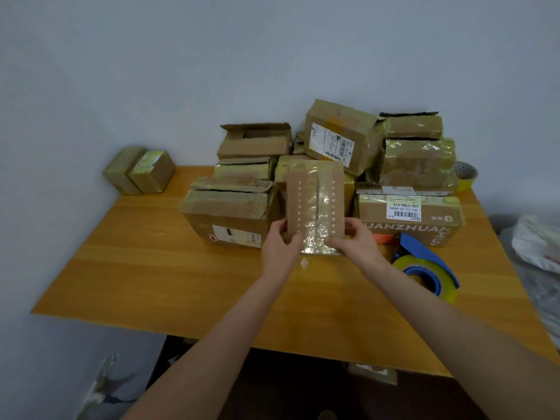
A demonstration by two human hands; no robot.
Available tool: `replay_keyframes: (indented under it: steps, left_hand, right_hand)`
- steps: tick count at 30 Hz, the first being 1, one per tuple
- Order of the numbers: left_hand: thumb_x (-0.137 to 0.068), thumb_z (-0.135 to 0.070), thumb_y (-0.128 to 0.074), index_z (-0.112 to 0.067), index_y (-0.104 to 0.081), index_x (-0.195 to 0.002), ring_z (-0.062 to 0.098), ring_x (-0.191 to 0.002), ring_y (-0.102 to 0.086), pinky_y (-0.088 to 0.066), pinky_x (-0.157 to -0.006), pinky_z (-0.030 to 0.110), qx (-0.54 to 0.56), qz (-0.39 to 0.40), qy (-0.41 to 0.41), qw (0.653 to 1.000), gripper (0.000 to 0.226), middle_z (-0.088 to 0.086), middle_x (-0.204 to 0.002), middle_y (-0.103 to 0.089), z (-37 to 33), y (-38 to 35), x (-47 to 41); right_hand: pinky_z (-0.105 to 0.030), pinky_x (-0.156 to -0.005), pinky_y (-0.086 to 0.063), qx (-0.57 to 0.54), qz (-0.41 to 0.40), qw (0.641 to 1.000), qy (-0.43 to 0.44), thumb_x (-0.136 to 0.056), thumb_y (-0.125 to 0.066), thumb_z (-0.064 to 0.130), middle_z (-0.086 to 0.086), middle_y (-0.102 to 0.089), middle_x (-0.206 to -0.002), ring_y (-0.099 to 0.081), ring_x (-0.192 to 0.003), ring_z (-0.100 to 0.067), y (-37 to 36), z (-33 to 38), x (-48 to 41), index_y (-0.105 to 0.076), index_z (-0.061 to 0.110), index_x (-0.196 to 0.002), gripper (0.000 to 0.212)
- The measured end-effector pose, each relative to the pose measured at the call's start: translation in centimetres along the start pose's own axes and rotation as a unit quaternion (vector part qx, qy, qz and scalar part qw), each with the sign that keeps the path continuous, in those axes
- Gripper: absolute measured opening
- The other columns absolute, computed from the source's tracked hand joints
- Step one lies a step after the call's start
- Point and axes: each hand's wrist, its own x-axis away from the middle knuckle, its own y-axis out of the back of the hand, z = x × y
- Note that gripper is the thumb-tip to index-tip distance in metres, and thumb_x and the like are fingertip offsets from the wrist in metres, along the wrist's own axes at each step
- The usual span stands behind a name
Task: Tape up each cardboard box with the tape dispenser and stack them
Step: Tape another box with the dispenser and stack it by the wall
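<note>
Pale wall corner, wooden table [151, 268] pushed into it. A pile of cardboard boxes [339, 137] fills the far middle and right of the table, most glossy with tape, one at far left of the pile with open flaps. Two small taped boxes [139, 171] sit apart at the far left edge. Your left grip [280, 244] and right grip [354, 241] each clasp a near corner of a flat cardboard box [315, 204], thumbs on top; it sits front centre against the pile, clear tape along its middle seam. The blue tape dispenser [424, 268] lies on the table just right of your right wrist, untouched. A spare tape roll [465, 177] sits far right.
</note>
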Motion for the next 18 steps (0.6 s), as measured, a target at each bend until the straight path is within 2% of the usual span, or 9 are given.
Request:
replay_keyframes:
  steps: [4, 7, 9, 13, 15, 18]
  left_hand:
    - [-0.091, -0.024, -0.061, -0.019, -0.046, -0.135, 0.004, -0.096, -0.056, -0.048, -0.079, 0.019, 0.011, -0.027, -0.033, 0.999, 0.047, -0.011, -0.115, -0.057, -2.8, 2.0, -1.2]
    - [-0.093, -0.026, -0.059, -0.020, -0.047, -0.136, 0.004, -0.100, -0.052, -0.044, -0.079, 0.016, 0.007, -0.065, -0.060, 0.996, 0.045, -0.012, -0.116, -0.055, -5.0, 4.0, -2.1]
    - [-0.094, -0.029, -0.058, -0.023, -0.047, -0.137, 0.007, -0.104, -0.053, -0.047, -0.083, 0.022, 0.002, -0.096, -0.066, 0.993, 0.045, -0.010, -0.118, -0.057, -6.3, 5.7, -2.6]
    - [-0.095, -0.032, -0.055, -0.023, -0.050, -0.136, 0.015, -0.110, -0.057, -0.050, -0.092, 0.036, -0.024, -0.137, -0.081, 0.987, 0.043, -0.004, -0.123, -0.060, -7.5, 9.5, -3.3]
    - [-0.095, -0.033, -0.054, -0.023, -0.052, -0.134, 0.013, -0.107, -0.057, -0.051, -0.092, 0.037, -0.030, -0.158, -0.088, 0.983, 0.041, -0.005, -0.122, -0.061, -7.5, 11.7, -3.6]
    - [-0.095, -0.034, -0.054, -0.023, -0.053, -0.133, -0.001, -0.095, -0.056, -0.052, -0.085, 0.027, -0.023, -0.197, -0.099, 0.975, 0.039, -0.012, -0.112, -0.060, -7.1, 15.5, -4.5]
  right_hand:
    - [-0.044, -0.090, -0.054, -0.015, -0.038, 0.997, 0.062, -0.076, -0.078, 0.017, 0.004, -0.061, -0.112, -0.062, -0.102, -0.018, -0.7, 3.5, -0.2, -0.049, 0.019, -0.131, 0.062]
    - [-0.042, -0.089, -0.055, -0.015, -0.045, 0.993, 0.112, -0.077, -0.078, 0.022, 0.006, -0.061, -0.109, -0.061, -0.100, -0.014, -1.5, 6.6, -1.0, -0.050, 0.021, -0.130, 0.060]
    - [-0.039, -0.086, -0.056, -0.015, -0.043, 0.989, 0.139, -0.078, -0.078, 0.025, 0.005, -0.061, -0.110, -0.061, -0.100, -0.013, -2.6, 8.5, -1.4, -0.050, 0.022, -0.130, 0.059]
    - [-0.034, -0.080, -0.056, -0.008, -0.030, 0.984, 0.173, -0.080, -0.077, 0.030, 0.015, -0.057, -0.098, -0.060, -0.096, -0.010, -5.5, 11.7, -1.9, -0.051, 0.023, -0.130, 0.057]
    - [-0.033, -0.080, -0.056, -0.002, -0.021, 0.982, 0.189, -0.080, -0.077, 0.031, 0.012, -0.059, -0.103, -0.060, -0.095, -0.009, -7.3, 13.0, -2.0, -0.051, 0.022, -0.130, 0.057]
    - [-0.034, -0.082, -0.056, 0.004, 0.002, 0.977, 0.214, -0.082, -0.075, 0.033, 0.008, -0.060, -0.111, -0.060, -0.100, -0.011, -10.8, 15.3, -2.2, -0.050, 0.023, -0.131, 0.056]
